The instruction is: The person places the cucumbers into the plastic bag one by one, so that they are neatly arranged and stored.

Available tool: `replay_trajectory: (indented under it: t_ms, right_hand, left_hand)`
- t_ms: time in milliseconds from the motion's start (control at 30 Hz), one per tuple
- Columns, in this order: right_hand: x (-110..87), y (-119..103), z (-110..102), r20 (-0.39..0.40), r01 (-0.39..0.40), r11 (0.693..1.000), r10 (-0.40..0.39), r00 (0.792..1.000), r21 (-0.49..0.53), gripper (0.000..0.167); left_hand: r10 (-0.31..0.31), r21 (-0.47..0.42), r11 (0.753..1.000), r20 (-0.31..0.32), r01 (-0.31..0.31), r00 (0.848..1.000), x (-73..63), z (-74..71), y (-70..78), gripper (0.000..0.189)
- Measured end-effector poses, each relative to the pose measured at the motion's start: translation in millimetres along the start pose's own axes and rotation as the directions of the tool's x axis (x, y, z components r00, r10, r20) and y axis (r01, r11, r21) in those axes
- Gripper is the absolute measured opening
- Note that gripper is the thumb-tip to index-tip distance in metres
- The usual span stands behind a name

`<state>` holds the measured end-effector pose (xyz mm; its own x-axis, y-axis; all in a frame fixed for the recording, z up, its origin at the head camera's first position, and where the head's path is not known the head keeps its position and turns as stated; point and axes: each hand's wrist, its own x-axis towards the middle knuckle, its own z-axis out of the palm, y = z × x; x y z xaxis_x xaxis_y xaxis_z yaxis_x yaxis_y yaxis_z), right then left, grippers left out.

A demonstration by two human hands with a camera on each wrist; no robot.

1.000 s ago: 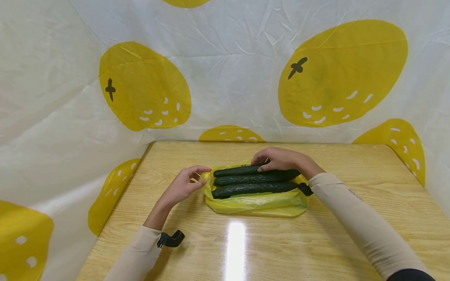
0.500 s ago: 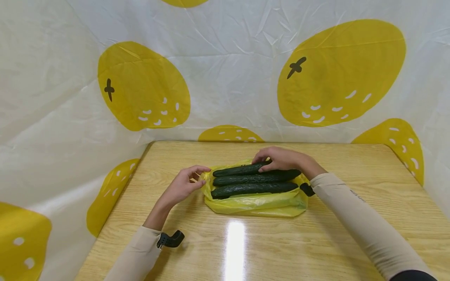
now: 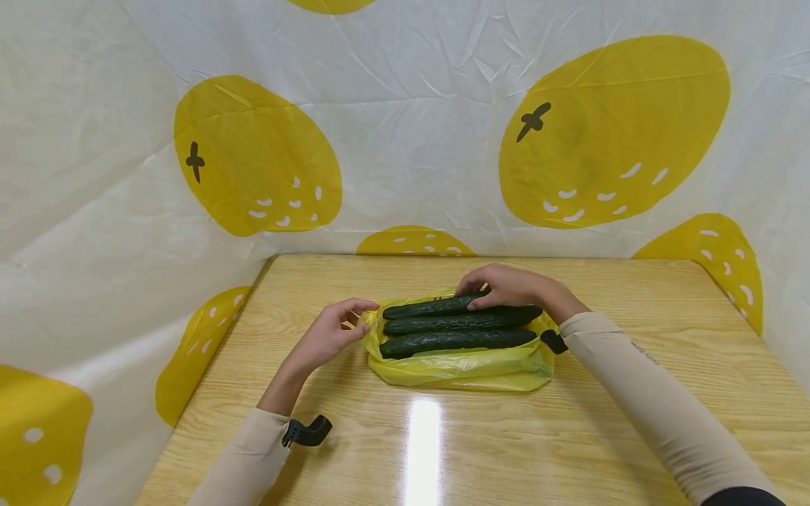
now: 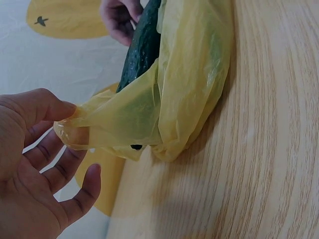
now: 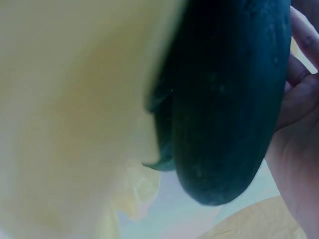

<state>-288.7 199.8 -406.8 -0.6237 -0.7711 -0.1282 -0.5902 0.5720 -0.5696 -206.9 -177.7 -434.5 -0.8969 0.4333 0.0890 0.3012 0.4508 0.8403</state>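
Note:
Three long dark green cucumbers lie side by side in a yellow plastic bag (image 3: pixel 455 371), its mouth spread around them. My left hand (image 3: pixel 325 336) pinches the bag's left edge between thumb and forefinger; in the left wrist view the other fingers (image 4: pixel 85 191) are spread apart and the film is pulled taut. My right hand (image 3: pixel 509 284) holds the farthest cucumber (image 3: pixel 424 308) from above, thumb on the near side, the other fingers over the far side. Nearer me are the middle cucumber (image 3: pixel 462 323) and the front cucumber (image 3: pixel 458 342). The right wrist view has a cucumber end (image 5: pixel 224 149) close up.
The bag lies on a light wooden table (image 3: pixel 493 450) with a bright light reflection in front. A white sheet (image 3: pixel 418 161) printed with yellow fruit hangs behind the table and along its left. A black wrist mount (image 3: pixel 308 430) sticks out from the left sleeve.
Almost nothing differs. The right hand has shifted very slightly to the right along the far cucumber; the left hand keeps its hold on the bag.

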Motion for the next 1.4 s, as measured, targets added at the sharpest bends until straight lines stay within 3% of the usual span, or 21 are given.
replay_trajectory:
  t_ms: [267, 500, 800, 1400]
  right_hand:
    - [-3.1, 3.6, -1.4, -0.004, -0.013, 1.0, 0.013, 1.0, -0.018, 0.038]
    - [-9.0, 6.2, -3.2, -0.012, -0.038, 0.999, 0.039, 0.999, 0.025, 0.041]
    - [-25.5, 8.6, -7.0, -0.046, -0.023, 0.999, 0.025, 0.999, 0.033, 0.055]
    - [-79.1, -5.5, 1.6, -0.236, -0.066, 0.997, 0.071, 0.969, 0.03, 0.061]
  left_hand:
    - [0.001, -0.007, 1.0, 0.001, -0.001, 1.0, 0.1, -1.4, -2.8, 0.039]
    - [0.033, -0.008, 0.999, 0.005, -0.033, 0.999, 0.0, -3.2, -3.2, 0.037]
    - [0.026, 0.004, 1.0, -0.006, -0.026, 1.0, -1.0, -5.7, -4.9, 0.039]
    - [-0.011, 0.017, 1.0, -0.043, 0.011, 0.999, -7.0, -12.3, -3.4, 0.038]
